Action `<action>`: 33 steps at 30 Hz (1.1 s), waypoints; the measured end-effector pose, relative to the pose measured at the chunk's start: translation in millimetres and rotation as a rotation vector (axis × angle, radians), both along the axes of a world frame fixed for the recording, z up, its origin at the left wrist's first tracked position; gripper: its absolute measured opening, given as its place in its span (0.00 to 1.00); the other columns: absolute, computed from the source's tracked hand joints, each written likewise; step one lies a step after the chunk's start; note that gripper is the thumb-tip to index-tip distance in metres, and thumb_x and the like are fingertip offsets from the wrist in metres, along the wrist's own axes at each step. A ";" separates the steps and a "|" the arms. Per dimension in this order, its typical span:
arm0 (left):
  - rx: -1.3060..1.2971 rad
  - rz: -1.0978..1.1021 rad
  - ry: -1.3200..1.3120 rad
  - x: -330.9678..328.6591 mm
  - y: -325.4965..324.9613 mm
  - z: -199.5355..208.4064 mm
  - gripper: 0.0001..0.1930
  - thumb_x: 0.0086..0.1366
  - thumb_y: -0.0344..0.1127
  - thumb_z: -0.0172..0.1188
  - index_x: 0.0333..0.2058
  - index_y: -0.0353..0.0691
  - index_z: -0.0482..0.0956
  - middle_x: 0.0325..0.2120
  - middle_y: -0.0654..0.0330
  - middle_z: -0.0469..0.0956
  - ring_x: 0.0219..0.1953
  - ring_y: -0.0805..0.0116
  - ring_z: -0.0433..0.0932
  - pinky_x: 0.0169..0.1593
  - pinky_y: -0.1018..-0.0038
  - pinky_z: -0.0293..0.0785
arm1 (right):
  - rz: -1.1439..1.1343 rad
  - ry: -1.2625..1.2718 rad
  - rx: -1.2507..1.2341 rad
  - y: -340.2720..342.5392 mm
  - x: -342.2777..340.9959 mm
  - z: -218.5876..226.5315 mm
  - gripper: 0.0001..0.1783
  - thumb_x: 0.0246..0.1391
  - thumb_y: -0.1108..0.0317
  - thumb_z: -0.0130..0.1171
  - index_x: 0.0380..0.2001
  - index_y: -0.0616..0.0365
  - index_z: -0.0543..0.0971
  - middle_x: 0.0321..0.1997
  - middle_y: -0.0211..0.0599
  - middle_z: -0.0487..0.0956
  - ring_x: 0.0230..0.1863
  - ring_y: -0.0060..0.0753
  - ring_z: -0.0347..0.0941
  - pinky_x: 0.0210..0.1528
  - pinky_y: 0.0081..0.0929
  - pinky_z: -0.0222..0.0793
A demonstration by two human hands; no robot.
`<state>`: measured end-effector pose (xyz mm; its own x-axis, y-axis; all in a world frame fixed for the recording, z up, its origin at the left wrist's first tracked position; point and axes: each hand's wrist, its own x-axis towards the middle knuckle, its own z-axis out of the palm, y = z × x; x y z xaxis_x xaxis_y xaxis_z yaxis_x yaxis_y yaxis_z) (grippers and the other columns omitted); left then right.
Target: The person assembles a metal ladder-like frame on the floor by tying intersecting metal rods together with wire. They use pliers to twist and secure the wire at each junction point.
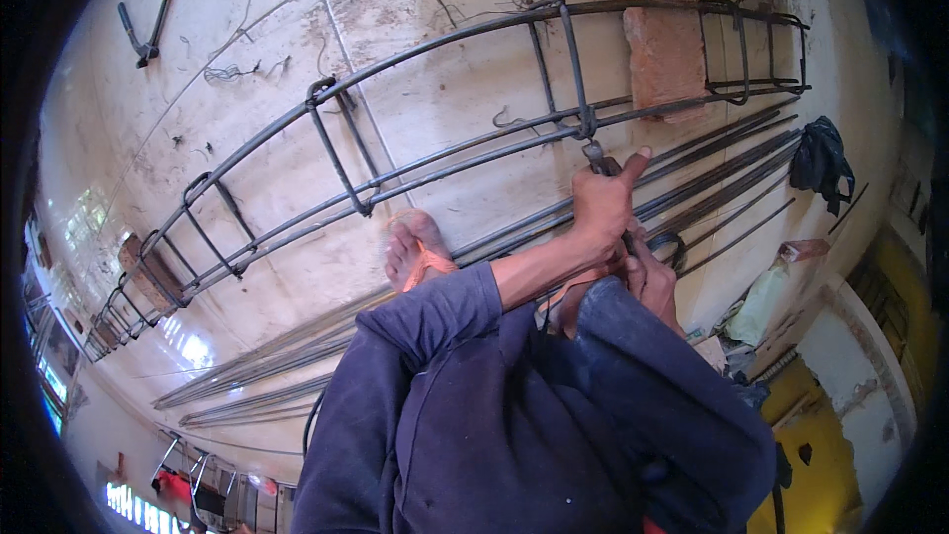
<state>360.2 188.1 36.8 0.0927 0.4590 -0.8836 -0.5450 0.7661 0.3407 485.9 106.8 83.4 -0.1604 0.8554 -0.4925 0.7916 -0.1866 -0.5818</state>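
Observation:
A long cage of steel bars with square stirrups curves across the floor. At a stirrup's near lower corner, the jaws of dark pincers meet the twisted tie wire. My left hand is closed around the pincers just below the jaws, its thumb sticking up. Lower down, my right hand has its fingers curled by the handle end, partly hidden by my left wrist and my knee; what it grips is not clear. My bare foot with an orange strap stands beside the cage.
A red brick and another brick lie under the cage. Loose steel rods run along the floor beneath me. A black plastic bag sits right, a bent black tool far left. Wire scraps litter the tiles.

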 end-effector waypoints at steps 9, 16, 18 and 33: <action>0.014 0.096 -0.278 -6.5 -2.5 5.3 0.19 0.52 0.51 0.64 0.29 0.41 0.73 0.20 0.68 0.65 0.22 0.76 0.65 0.27 0.76 0.70 | -0.963 1.411 -1.353 -10.8 29.1 -23.7 0.30 0.58 0.40 0.35 0.39 0.58 0.70 0.12 0.25 0.59 0.05 0.12 0.46 0.03 0.13 0.39; 0.046 0.052 -0.231 5.0 -2.3 -14.8 0.17 0.54 0.52 0.61 0.21 0.46 0.69 0.15 0.68 0.61 0.18 0.76 0.61 0.27 0.72 0.70 | -0.525 0.599 -0.455 7.3 2.3 18.1 0.31 0.57 0.47 0.46 0.52 0.62 0.65 0.22 0.38 0.72 0.17 0.24 0.66 0.20 0.17 0.61; 0.017 0.056 -0.155 8.0 0.5 -8.8 0.17 0.54 0.51 0.61 0.20 0.44 0.70 0.14 0.68 0.62 0.17 0.75 0.62 0.27 0.71 0.69 | -0.295 0.263 -0.243 8.1 -3.4 22.1 0.29 0.57 0.53 0.47 0.54 0.62 0.64 0.34 0.47 0.73 0.30 0.38 0.70 0.32 0.28 0.64; 0.102 -0.001 -0.386 -28.3 2.3 -5.7 0.19 0.51 0.50 0.66 0.21 0.38 0.74 0.16 0.62 0.72 0.17 0.73 0.70 0.22 0.76 0.66 | -0.765 1.101 -1.078 -19.6 14.1 -22.4 0.28 0.59 0.43 0.38 0.41 0.60 0.69 0.13 0.27 0.60 0.07 0.18 0.47 0.07 0.16 0.43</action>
<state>331.9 190.5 31.1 0.4096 0.5421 -0.7337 -0.6470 0.7396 0.1853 500.0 87.2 61.0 -0.5360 0.2758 -0.7979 -0.3115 -0.9430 -0.1167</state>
